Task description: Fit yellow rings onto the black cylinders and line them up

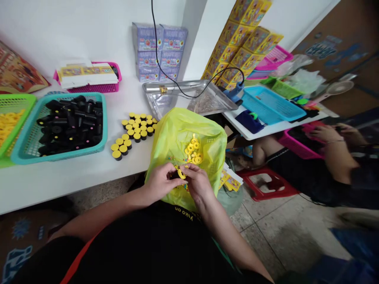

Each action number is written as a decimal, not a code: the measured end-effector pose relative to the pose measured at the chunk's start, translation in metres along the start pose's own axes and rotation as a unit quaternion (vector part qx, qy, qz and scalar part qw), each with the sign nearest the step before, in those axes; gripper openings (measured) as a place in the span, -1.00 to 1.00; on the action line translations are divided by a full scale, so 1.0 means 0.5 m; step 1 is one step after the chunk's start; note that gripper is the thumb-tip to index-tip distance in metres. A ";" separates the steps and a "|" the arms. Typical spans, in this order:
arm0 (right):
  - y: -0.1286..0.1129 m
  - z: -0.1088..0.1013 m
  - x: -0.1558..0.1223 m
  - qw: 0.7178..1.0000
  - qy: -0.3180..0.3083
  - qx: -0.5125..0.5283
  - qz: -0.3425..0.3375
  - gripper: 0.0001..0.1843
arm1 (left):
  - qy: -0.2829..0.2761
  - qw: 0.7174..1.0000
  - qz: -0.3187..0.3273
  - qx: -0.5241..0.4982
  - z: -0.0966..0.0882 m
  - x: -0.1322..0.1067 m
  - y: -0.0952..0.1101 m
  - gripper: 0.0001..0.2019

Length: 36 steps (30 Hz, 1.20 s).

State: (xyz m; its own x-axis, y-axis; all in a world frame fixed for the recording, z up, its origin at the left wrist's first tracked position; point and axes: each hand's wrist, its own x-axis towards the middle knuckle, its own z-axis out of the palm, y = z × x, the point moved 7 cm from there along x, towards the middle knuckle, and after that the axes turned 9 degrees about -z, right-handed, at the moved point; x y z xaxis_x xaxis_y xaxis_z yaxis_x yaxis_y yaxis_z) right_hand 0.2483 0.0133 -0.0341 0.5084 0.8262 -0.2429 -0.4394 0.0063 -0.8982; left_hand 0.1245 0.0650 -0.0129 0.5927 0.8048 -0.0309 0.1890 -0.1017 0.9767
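My left hand (160, 182) and my right hand (199, 184) meet over a basket lined with a yellow-green plastic bag (211, 136). Between their fingertips is a small yellow ring-shaped piece (181, 174), pinched from both sides. Something dark shows beside my left fingers, too small to name. Loose yellow ring pieces (194, 146) lie in the bag just beyond my hands, with tiny multicoloured bits around them. On the table to the left of the bag stand rows of short black cylinders with yellow tops (136, 130).
A teal basket (104, 126) of black plastic parts and a green basket (22, 136) of yellow pieces stand left. Behind are a metal tray (189, 85), purple boxes (171, 59) and stacked yellow boxes (231, 47). At right, a co-worker's hands (328, 133) are over a pink basket (296, 142).
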 end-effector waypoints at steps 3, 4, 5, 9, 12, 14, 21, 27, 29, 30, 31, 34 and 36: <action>-0.001 -0.001 -0.001 1.000 0.001 -0.018 -0.009 -0.62 | 0.000 1.000 -0.005 0.010 0.000 0.000 -0.006 -0.67; -0.001 -0.001 -0.001 1.000 0.002 -0.024 -0.013 -0.62 | -0.001 1.000 -0.002 0.012 0.000 -0.001 -0.007 -0.68; -0.002 -0.002 -0.001 0.999 0.003 -0.029 -0.017 -0.62 | 0.000 1.000 0.003 0.014 0.000 -0.001 -0.007 -0.69; -0.005 -0.001 -0.005 0.998 0.007 -0.047 -0.046 -0.61 | 0.016 0.999 0.032 0.035 -0.001 -0.003 -0.001 -0.70; -0.012 0.002 -0.010 0.993 0.012 -0.059 -0.104 -0.63 | 0.029 0.996 0.049 0.067 -0.002 -0.004 0.007 -0.72; -0.013 0.001 -0.013 0.989 0.023 -0.061 -0.136 -0.65 | 0.029 0.994 0.060 0.090 -0.001 -0.004 0.014 -0.72; -0.010 -0.012 -0.011 0.980 0.041 -0.090 -0.174 -0.68 | 0.023 0.989 0.085 0.120 0.001 -0.004 0.025 -0.74; -0.013 -0.016 -0.006 0.984 0.034 -0.103 -0.138 -0.68 | 0.020 0.986 0.112 0.120 0.002 -0.008 0.027 -0.75; -0.006 -0.015 -0.003 0.987 0.030 -0.104 -0.115 -0.65 | 0.025 0.986 0.111 0.123 0.001 -0.008 0.026 -0.74; -0.004 -0.015 -0.002 0.988 0.029 -0.105 -0.111 -0.65 | 0.028 0.986 0.108 0.124 0.001 -0.008 0.025 -0.74; -0.003 -0.015 -0.002 0.987 0.031 -0.106 -0.115 -0.64 | 0.030 0.986 0.104 0.125 0.001 -0.007 0.024 -0.74; -0.004 -0.018 -0.006 0.983 0.043 -0.103 -0.145 -0.67 | 0.031 0.987 0.094 0.125 0.001 -0.005 0.023 -0.73; -0.003 -0.019 -0.008 0.981 0.051 -0.097 -0.160 -0.68 | 0.028 0.988 0.086 0.125 0.002 -0.003 0.020 -0.73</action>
State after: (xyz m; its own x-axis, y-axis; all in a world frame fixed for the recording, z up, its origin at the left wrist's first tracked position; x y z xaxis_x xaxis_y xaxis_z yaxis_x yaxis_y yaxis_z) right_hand 0.2540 0.0044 -0.0354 0.6731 0.7387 0.0365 -0.1017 0.1413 -0.9847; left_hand 0.1265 0.0621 -0.0034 0.5895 0.7938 0.1495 0.2804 -0.3747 0.8838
